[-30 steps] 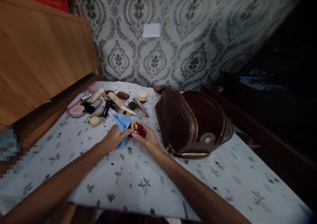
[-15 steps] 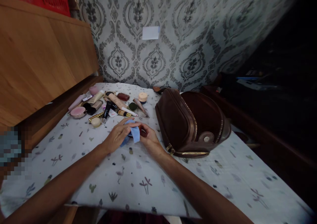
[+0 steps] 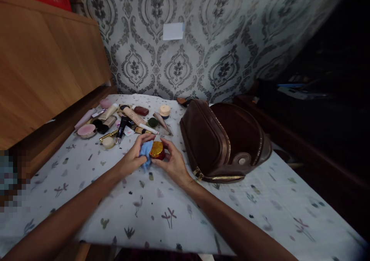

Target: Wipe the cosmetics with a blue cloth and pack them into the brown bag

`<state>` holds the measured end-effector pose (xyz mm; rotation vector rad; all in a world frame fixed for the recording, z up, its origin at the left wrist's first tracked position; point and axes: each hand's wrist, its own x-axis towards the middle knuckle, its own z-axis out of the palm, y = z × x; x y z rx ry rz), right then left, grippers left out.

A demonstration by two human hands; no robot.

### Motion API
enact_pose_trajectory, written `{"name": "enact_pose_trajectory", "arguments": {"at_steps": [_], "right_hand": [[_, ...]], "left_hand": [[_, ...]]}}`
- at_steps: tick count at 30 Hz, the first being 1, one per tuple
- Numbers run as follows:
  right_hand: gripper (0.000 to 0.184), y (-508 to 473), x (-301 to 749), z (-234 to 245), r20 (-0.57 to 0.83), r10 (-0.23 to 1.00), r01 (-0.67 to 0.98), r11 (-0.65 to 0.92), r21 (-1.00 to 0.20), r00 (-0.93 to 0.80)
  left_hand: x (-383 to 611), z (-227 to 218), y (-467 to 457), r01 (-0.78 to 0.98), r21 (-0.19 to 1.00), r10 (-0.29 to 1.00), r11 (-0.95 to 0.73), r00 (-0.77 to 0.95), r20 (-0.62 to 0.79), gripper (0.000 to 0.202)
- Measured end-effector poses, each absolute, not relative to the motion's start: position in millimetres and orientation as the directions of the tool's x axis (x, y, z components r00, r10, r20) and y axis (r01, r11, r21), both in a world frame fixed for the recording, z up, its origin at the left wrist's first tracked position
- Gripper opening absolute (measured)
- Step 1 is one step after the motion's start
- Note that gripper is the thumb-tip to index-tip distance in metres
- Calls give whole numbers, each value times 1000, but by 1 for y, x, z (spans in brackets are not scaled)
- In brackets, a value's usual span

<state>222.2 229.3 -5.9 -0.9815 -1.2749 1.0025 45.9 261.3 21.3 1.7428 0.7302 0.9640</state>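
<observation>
A small jar with a shiny gold lid and a dark reddish body is held just above the table. My right hand grips it from the right, thumb below and fingers at the far side. In my left hand is a crumpled blue cloth, pressed against the left side of the jar. Just beyond my hands lie a white-tipped makeup tube and a black tube. A brown leather toiletry bag stands to the right, its top unzipped.
Several cosmetics are spread at the back left, including a pink compact, a cream jar and a small pale round pot. A wooden cabinet borders the left side. The patterned wall rises behind the printed tablecloth.
The blue cloth has come off the top of the jar to its left side, so the gold lid now shows. Both hands remain around it. The view has shifted slightly.
</observation>
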Motion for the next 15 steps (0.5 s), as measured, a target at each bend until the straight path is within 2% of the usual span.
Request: {"name": "enact_pose_trajectory", "arguments": {"at_steps": [4,7,10,12,15], "right_hand": [[56,230,222,-8,303,952,20,302,-953,33],[50,231,223,-10,322,946,115,316,-942,43],[46,229,225,-8,371,928,233,354,-906,32],[42,227,225,-4,407,913,298,390,-871,-6],[40,224,225,-1,432,900,340,423,-840,-55]], "left_hand": [[45,22,266,128,929,897,-346,336,288,41],[42,30,265,256,821,850,-510,298,435,25],[41,33,260,335,639,720,-692,386,577,28],[43,31,257,344,575,666,-742,477,574,32],[44,27,257,362,557,653,-748,553,518,39]]}}
